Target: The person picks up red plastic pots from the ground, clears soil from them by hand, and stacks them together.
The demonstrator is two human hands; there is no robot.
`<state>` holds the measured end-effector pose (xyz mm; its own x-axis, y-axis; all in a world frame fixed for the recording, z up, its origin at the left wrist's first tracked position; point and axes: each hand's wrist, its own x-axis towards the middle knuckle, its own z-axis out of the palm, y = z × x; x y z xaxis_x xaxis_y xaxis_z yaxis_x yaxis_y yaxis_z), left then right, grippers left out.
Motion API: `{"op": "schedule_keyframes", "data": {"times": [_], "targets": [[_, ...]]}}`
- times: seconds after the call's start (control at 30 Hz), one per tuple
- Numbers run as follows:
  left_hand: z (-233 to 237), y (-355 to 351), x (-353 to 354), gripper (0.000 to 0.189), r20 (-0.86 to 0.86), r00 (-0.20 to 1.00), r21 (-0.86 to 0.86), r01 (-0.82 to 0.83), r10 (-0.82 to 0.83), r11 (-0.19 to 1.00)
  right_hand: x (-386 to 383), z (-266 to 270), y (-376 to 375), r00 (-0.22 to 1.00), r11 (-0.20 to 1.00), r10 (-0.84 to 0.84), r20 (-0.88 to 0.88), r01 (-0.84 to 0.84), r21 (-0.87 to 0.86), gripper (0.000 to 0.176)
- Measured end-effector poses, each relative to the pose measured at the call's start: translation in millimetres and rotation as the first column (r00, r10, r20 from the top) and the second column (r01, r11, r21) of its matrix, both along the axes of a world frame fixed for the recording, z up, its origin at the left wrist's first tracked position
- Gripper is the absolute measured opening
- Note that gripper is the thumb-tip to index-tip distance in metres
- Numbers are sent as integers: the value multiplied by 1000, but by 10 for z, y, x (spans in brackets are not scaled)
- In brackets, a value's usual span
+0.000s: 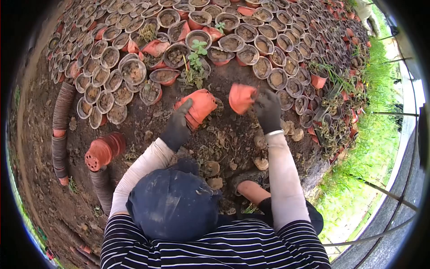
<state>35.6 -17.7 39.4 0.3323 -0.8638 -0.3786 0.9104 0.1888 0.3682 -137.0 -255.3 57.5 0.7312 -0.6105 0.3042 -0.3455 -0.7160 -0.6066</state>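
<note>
My left hand [176, 127], in a dark glove, is closed around a soft orange plant pot [199, 106], its side creased; it may be more than one pot nested together. My right hand [268, 112], gloved as well, grips a second orange pot [241, 98] by one end, a little blurred. The two pots are held apart above the soil, with their insides turned out of sight. Just beyond them stands a small green plant [195, 56] among the soil-filled pots [174, 54]. Lumps of soil [260, 163] lie below my right hand.
Rows of soil-filled pots [277, 78] spread across the far ground. To the left lie a nested stack of orange pots [104, 151] and a long stack of dark pots [64, 105]. Grass [380, 85] and a curved pole [389, 195] border the right side.
</note>
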Motion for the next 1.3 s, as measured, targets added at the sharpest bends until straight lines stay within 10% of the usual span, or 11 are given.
{"op": "schedule_keyframes", "data": {"times": [0.07, 0.3, 0.57, 0.7, 0.8, 1.0, 1.1, 1.17, 1.2, 1.3], "targets": [[-77, -19, 30, 50, 65, 998, 20, 0, -1, 1000, 68, -19, -85, 988, 949, 20, -154, -68, -309, 14], [-129, -3, 40, 52, 24, 1000, 33, -14, 13, 999, 59, -155, -193, 989, 946, -17, -147, -31, -323, 9], [-673, 184, -35, 47, 509, 857, 254, -60, -80, 965, 95, 50, -73, 989, 929, 5, -147, -59, -366, 8], [-129, -5, -19, 44, 231, 973, 179, -69, 27, 981, 178, 86, -152, 991, 930, -6, -131, -43, -365, 10], [-407, 150, 52, 48, 606, 779, 145, 89, -160, 985, 308, 269, 122, 996, 977, 46, 76, -29, -213, 12], [-136, 147, -36, 44, 964, -178, 177, -112, -195, 978, 407, 108, 637, 978, 942, 83, 192, -140, 305, 18], [255, 47, -60, 47, 826, 536, 121, 132, -174, 984, 352, 62, 676, 954, 738, 26, 298, -219, 638, 37], [182, -13, -99, 49, 351, 922, 28, 165, -164, 986, 371, 105, 771, 927, 417, -146, 346, -260, 871, 55], [122, -32, -115, 51, 22, 988, -16, 152, -152, 988, 387, 143, 810, 907, 381, -167, 387, -303, 873, 62], [87, -26, -126, 51, 114, 983, -64, 155, -147, 986, 445, 226, 965, 871, 260, -205, 447, -391, 883, 76]]}}
